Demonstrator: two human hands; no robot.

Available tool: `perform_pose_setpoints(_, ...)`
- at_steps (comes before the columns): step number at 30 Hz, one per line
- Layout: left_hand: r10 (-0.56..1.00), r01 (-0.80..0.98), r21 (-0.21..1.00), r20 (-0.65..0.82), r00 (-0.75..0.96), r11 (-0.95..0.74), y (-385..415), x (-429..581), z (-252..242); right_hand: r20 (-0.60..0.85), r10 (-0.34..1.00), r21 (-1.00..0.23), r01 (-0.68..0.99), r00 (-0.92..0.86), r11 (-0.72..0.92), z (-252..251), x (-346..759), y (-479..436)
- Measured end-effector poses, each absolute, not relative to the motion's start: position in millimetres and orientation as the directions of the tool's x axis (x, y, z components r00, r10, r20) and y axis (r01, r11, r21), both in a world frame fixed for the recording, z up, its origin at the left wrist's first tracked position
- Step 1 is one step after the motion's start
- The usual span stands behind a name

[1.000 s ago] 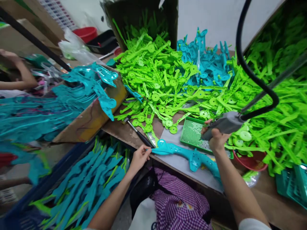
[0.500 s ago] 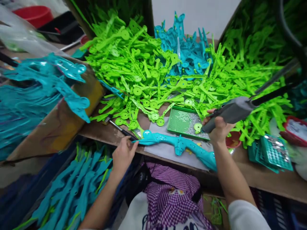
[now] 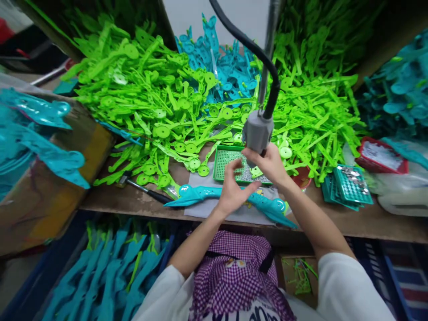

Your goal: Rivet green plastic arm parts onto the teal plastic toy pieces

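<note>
Grey power tool (image 3: 257, 131) is clasped by the right hand (image 3: 271, 166), the left hand (image 3: 232, 192) with fingers wide (apparently empty) above the blue part (image 3: 202, 193), a likely preparatory step, next needing alignment.

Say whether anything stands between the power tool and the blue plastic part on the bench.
Yes, in this view: the left hand, open, covers the middle of the blue plastic part, on the near side of the power tool. Both ends of the part show uncovered.

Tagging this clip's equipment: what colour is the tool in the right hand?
The tool is grey, seen best in the head view.
</note>
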State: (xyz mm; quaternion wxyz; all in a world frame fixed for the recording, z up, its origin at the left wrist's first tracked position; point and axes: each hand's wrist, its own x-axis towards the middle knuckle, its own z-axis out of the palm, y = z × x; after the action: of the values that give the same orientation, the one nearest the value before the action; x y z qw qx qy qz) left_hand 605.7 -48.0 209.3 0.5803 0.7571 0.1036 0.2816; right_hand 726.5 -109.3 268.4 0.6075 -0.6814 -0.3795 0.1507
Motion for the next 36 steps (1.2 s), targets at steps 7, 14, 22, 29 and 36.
perform_pose_setpoints(7, 0.612, -0.306, 0.941, 0.326, 0.720, -0.142, -27.9, 647.6, 231.4, 0.240, 0.339, -0.950, 0.292, 0.910, -0.111, 244.4, 715.8, -225.0)
perform_pose_setpoints(14, 0.733, -0.140, 0.947, 0.314, 0.603, -0.291, 3.4, 638.0, 203.2, -0.226, -0.116, -0.906, -0.252, 0.967, -0.340, 136.1, 694.4, -328.8)
perform_pose_setpoints(22, 0.668, 0.044, 0.694, 0.670, 0.323, -0.718, -9.3, 612.0, 202.5, 0.337, 0.336, -0.490, 0.468, 0.880, -0.735, 140.5, 719.9, -299.6)
perform_pose_setpoints(29, -0.105, -0.295, 0.582, 0.338, 0.935, -0.758, -81.3, 618.1, 190.4, 0.321, 0.484, -0.411, 0.580, 0.814, -0.703, 141.4, 751.5, -288.5)
perform_pose_setpoints(36, -0.480, -0.254, 0.581, -0.274, 0.834, -0.773, -98.6, 672.2, 179.7, -0.060, -0.006, -0.855, -0.054, 0.998, -0.516, 125.6, 684.4, -321.5)
